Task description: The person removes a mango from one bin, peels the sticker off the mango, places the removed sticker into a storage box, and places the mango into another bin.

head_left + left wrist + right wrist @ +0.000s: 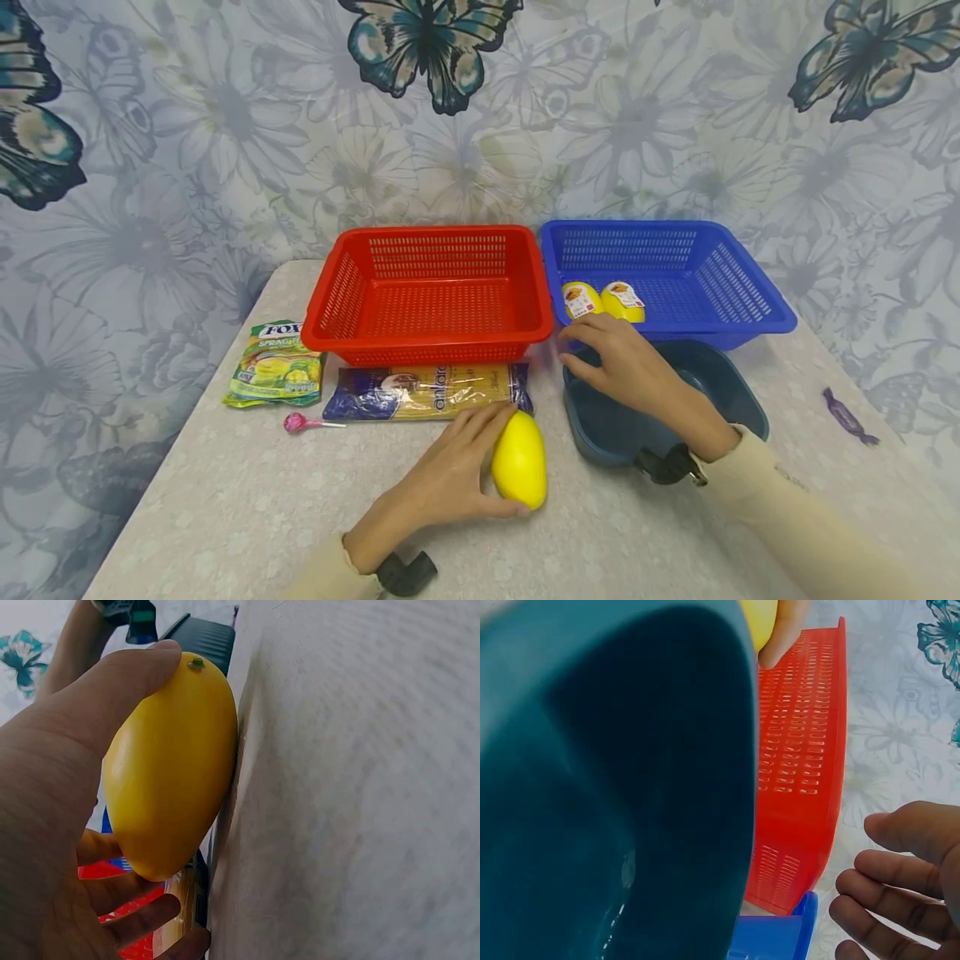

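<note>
a: colours here are loud. the mango [519, 459] is plain bright yellow with a tiny green stem dot, one basket [427, 292] is solid red, the other basket [675, 279] is solid blue.

b: and the tub [738, 400] is a dark teal-blue. the two fruits [602, 301] in the blue one are yellow with white and orange labels.

a: the candy bag [276, 363] is green and yellow, the pasta packet [427, 391] is dark blue with yellow, the lollipop [296, 423] is pink.

b: the table [225, 517] is speckled pale grey, the backdrop [187, 125] is grey floral with teal and black butterflies. cream sleeves [795, 508], a purple wrapper [847, 417] off to the side.
</note>
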The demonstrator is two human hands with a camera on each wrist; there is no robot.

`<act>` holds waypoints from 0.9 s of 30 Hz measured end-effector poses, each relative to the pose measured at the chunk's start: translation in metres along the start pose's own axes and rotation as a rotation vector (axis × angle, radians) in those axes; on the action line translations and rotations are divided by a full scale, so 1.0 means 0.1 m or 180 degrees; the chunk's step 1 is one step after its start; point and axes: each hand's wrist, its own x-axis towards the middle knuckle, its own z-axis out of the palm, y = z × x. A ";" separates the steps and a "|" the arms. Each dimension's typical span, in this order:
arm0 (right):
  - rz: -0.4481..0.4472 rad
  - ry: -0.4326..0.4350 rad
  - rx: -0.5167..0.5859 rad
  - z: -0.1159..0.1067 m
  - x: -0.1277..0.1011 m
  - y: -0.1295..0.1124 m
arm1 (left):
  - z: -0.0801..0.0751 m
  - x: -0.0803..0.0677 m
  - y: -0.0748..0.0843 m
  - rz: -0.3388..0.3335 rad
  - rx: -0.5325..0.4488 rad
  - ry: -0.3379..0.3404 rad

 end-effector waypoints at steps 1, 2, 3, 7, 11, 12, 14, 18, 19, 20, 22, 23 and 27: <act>0.0006 -0.0006 -0.0003 0.00 0.02 0.01 | 0.00 0.00 0.00 -0.0002 -0.0006 0.0000; 0.0012 -0.0013 -0.0010 0.01 0.03 0.01 | 0.00 0.00 0.00 -0.0008 -0.0006 0.0000; 0.0011 -0.0016 -0.0016 0.01 0.05 0.01 | 0.00 -0.01 0.00 -0.0011 -0.0004 0.0000; -0.0016 -0.0022 -0.0041 0.02 0.11 0.03 | 0.00 -0.01 0.00 0.0000 -0.0016 0.0020; -0.0086 -0.0022 -0.0053 0.04 0.16 0.04 | 0.00 -0.02 -0.01 0.0028 -0.0015 0.0046; -0.0098 -0.0026 -0.0049 0.05 0.17 0.04 | 0.01 -0.02 -0.01 0.0030 -0.0011 0.0046; -0.0128 -0.0024 -0.0035 0.07 0.20 0.04 | 0.01 -0.02 -0.01 0.0044 0.0008 0.0053; -0.0218 0.0007 -0.0029 0.11 0.26 0.06 | 0.02 -0.03 -0.01 0.0065 0.0040 0.0057; -0.0243 0.0020 -0.0039 0.12 0.28 0.06 | 0.02 -0.03 -0.01 0.0070 0.0046 0.0057; -0.0264 0.0029 -0.0052 0.13 0.29 0.07 | 0.02 -0.03 -0.01 0.0070 0.0044 0.0052; -0.0289 0.0028 -0.0088 0.15 0.31 0.08 | 0.02 -0.03 -0.01 0.0072 0.0040 0.0047; -0.0290 0.0017 -0.0099 0.15 0.32 0.08 | 0.02 -0.02 -0.01 0.0074 0.0036 0.0045; -0.0298 -0.0051 -0.0158 0.17 0.36 0.09 | 0.01 -0.02 -0.01 0.0085 0.0016 0.0051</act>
